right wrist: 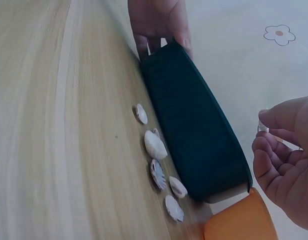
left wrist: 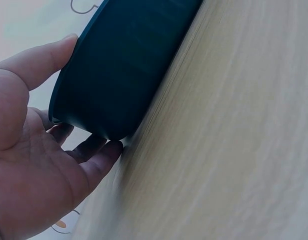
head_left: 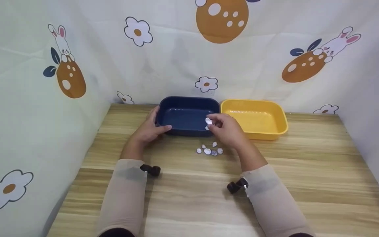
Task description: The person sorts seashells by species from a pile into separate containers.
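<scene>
My left hand (head_left: 146, 131) grips the left end of a dark blue plastic tray (head_left: 189, 133). The left wrist view shows the thumb on its rim and fingertips against the lower end wall. Over the tray's front right corner my right hand (head_left: 229, 131) pinches a white seashell (head_left: 208, 120) between thumb and fingers. A second small white piece shows just under that shell; whether the hand holds it, I cannot tell. Several loose seashells (right wrist: 155, 145), white and one greyish, lie on the table before the tray. Fingers mostly hide the pinched shell in the right wrist view.
A yellow tray (head_left: 264, 135) stands right beside the blue one. Both stand on a wood-grain table (head_left: 189, 197) near its back edge. A patterned cloth (head_left: 163, 65) with rabbits and flowers hangs behind and along both sides.
</scene>
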A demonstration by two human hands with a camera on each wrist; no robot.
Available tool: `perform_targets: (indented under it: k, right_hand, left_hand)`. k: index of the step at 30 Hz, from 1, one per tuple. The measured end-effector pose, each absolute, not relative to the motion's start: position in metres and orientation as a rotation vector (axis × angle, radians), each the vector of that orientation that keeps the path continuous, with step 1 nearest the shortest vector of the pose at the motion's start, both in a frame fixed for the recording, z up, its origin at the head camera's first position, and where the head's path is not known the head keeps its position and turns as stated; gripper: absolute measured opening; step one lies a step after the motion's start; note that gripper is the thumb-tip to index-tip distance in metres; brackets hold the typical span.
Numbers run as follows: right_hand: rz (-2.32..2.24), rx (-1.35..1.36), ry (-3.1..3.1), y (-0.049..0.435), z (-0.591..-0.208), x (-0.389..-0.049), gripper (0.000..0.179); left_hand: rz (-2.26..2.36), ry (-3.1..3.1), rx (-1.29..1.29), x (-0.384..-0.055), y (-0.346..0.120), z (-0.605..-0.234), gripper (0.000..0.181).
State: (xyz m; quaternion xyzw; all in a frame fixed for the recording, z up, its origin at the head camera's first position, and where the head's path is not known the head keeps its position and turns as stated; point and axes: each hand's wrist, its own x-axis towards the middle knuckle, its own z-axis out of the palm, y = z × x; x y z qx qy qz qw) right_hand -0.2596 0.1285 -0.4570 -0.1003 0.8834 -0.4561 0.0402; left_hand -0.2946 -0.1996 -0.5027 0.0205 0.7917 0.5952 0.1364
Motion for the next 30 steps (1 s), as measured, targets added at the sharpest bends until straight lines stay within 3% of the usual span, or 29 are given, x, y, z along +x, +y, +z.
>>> perform_targets:
  k: [19, 30]
  right_hand:
    - [-1.379, -0.283, 2.765, 0.127, -0.461, -0.262, 0.04]
    - [-1.382, -0.383, 2.699, 0.141, -0.469, -0.246, 0.035]
  left_hand:
    - [1.665, 2.399, 0.119, -0.296, -0.2, -0.504, 0.111]
    - [1.7, 2.372, 0.105, -0.295, -0.2, -0.503, 0.111]
